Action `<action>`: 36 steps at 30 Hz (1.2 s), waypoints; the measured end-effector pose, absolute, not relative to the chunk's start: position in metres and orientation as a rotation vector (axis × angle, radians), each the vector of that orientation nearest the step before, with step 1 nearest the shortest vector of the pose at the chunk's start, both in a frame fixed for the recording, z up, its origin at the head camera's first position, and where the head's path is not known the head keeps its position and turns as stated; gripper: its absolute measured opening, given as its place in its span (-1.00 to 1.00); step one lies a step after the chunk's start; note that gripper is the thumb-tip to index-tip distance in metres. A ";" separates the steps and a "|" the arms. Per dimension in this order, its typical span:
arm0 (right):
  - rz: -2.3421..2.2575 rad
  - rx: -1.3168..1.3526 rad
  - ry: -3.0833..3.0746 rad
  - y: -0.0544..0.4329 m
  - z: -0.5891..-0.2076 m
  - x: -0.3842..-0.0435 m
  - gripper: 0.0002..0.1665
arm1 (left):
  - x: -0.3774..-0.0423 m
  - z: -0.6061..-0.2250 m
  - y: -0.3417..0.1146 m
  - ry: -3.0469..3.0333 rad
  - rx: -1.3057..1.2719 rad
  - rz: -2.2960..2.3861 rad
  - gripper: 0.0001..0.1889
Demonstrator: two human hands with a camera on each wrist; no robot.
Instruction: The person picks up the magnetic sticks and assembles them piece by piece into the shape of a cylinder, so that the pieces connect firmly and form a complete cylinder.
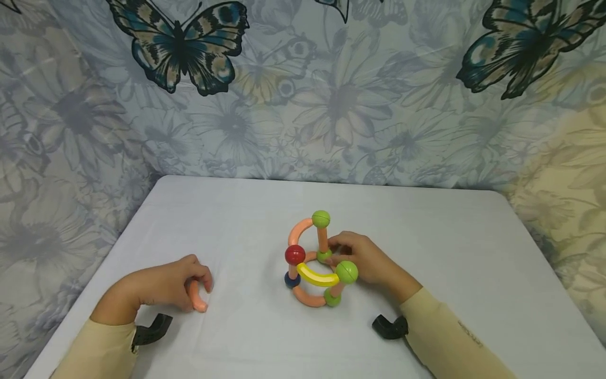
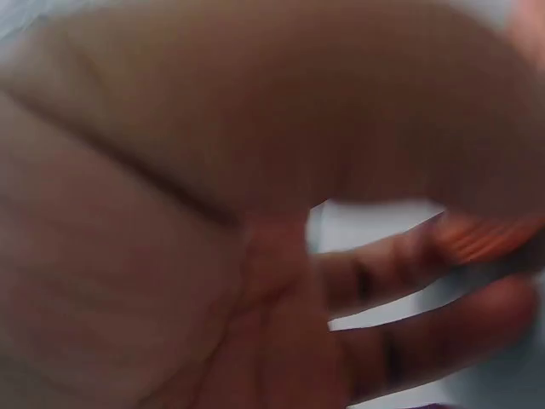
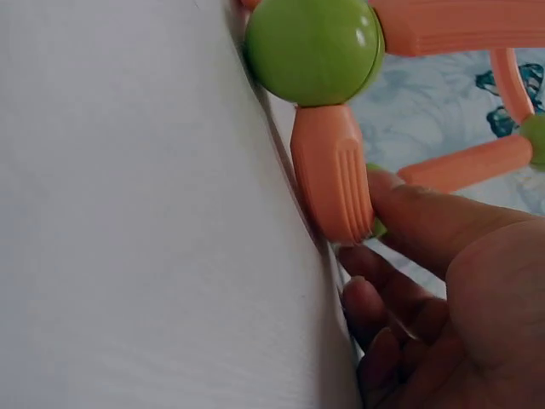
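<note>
My left hand (image 1: 172,284) pinches a curved orange stick (image 1: 196,297) close over the left part of the table. In the left wrist view the palm fills most of the picture, with the orange stick's ribbed side (image 2: 485,239) at the fingertips. Right of the middle stands a frame of magnetic balls and sticks: a red ball (image 1: 295,255), a dark blue ball (image 1: 292,279), several green balls (image 1: 347,272), a yellow curved stick (image 1: 317,276) and orange sticks (image 1: 310,298). On its right side, my right hand (image 1: 362,258) grips the frame near a low green ball (image 1: 324,256).
A white cloth covers the table (image 1: 246,210). Behind it hangs a floral curtain (image 1: 341,105) with butterflies. A black strap piece (image 1: 153,329) juts from the left sleeve, and another black piece (image 1: 390,327) from the right sleeve.
</note>
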State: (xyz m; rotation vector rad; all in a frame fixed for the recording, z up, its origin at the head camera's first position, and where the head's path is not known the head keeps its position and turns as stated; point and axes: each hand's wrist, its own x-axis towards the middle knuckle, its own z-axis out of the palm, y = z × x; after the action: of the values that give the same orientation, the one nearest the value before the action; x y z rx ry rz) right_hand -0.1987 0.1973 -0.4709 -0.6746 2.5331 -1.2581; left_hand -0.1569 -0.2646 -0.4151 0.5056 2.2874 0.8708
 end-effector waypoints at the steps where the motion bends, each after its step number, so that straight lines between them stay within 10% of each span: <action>1: -1.248 -0.691 2.516 0.197 -0.471 -0.201 -0.66 | -0.156 -0.416 -0.263 2.306 0.511 0.854 -0.71; 10: -1.278 -0.695 2.314 0.193 -0.471 -0.218 -0.65 | -0.169 -0.422 -0.239 2.510 0.501 0.762 -0.77; 36: -1.230 -0.660 2.699 0.194 -0.467 -0.122 -0.61 | -0.195 -0.437 -0.200 2.489 0.436 1.286 -0.80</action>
State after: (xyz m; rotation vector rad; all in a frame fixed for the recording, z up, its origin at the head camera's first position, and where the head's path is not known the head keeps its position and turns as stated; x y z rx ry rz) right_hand -0.1223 0.1943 -0.4668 -0.6603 2.6988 -1.2301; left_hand -0.1953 -0.2002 -0.4369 0.4361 2.4894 1.2864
